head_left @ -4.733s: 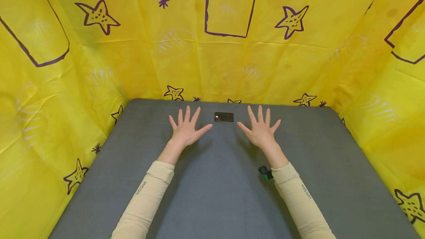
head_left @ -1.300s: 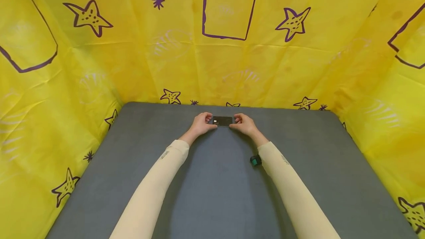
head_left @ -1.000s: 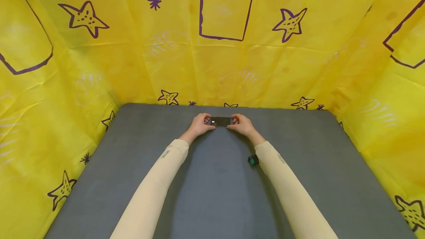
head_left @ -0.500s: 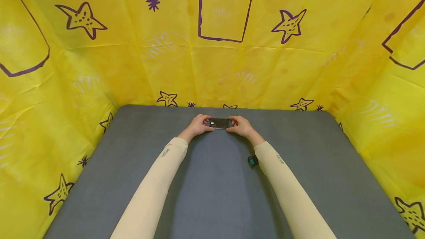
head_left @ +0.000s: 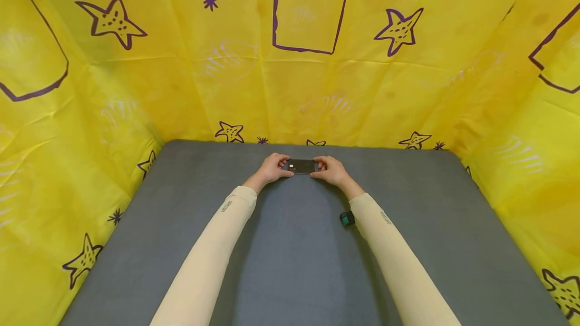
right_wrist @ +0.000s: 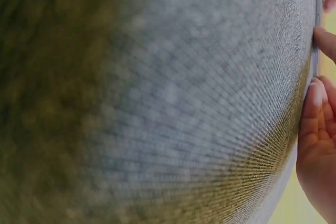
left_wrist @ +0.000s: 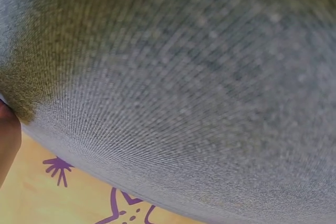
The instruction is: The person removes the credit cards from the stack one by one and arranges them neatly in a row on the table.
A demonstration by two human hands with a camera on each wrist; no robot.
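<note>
A flat black card-shaped thing (head_left: 301, 166) with a chip mark and "VIP" lettering lies near the far edge of the grey table in the head view. My left hand (head_left: 272, 168) grips its left end, thumb along the near edge and fingers curled behind. At the opposite end, my right hand (head_left: 332, 170) pinches it the same way. The right wrist view catches the thing's thin edge (right_wrist: 316, 59) beside my right hand (right_wrist: 319, 145). In the left wrist view only a bit of my left hand (left_wrist: 8, 140) shows at the border, and the thing is out of sight.
The grey cloth-covered table (head_left: 290, 245) spreads out below both forearms. A yellow curtain (head_left: 254, 84) printed with purple starfish encloses its back and sides. A small black and green device (head_left: 347, 219) sits at the right wrist.
Both hands were spread flat on either side of the thing at first. They have since come inward and taken hold of its two ends. Over the last second they barely move.
</note>
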